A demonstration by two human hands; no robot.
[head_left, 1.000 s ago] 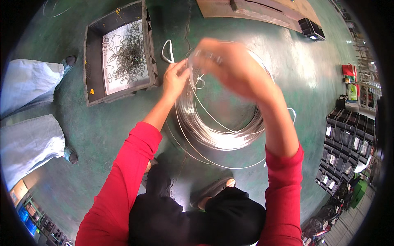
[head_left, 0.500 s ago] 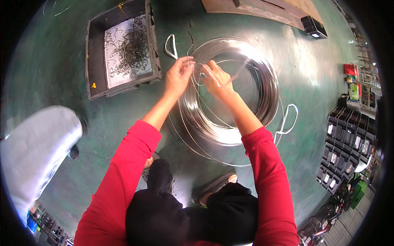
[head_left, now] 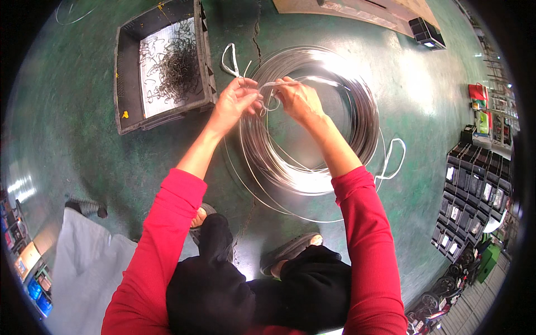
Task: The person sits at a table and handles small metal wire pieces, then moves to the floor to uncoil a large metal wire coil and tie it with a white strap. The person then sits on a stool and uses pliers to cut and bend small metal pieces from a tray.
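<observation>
Pinching a white tie (head_left: 269, 85) between my two hands, I have it pulled across the upper left rim of the big coil of silvery wire (head_left: 312, 120) that lies flat on the green floor (head_left: 84, 162). My left hand (head_left: 234, 102) closes its fingertips on the tie's left end, thumb against forefinger, right at the edge of the coil. My right hand (head_left: 296, 97) is curled shut over the other end, knuckles up, just above the wire turns, so the two hands nearly touch. A small loop of the tie hangs below my fingers. The coil's loose outer turns spread toward my feet, one thin strand bowing well out from the rest.

A second white tie (head_left: 230, 60) lies looped on the floor just beyond my left hand, and a third white tie (head_left: 392, 159) sticks out from the coil's right side. To the left, well apart from the coil, stands a dark plastic crate (head_left: 125, 72) with a tangle of small bent wire pieces (head_left: 177, 67) inside on a pale lining. At the far right are stacked dark bins (head_left: 472, 195). My red sleeves (head_left: 173, 223) come up from below, my sandalled feet (head_left: 290, 258) near the coil's lower edge.
</observation>
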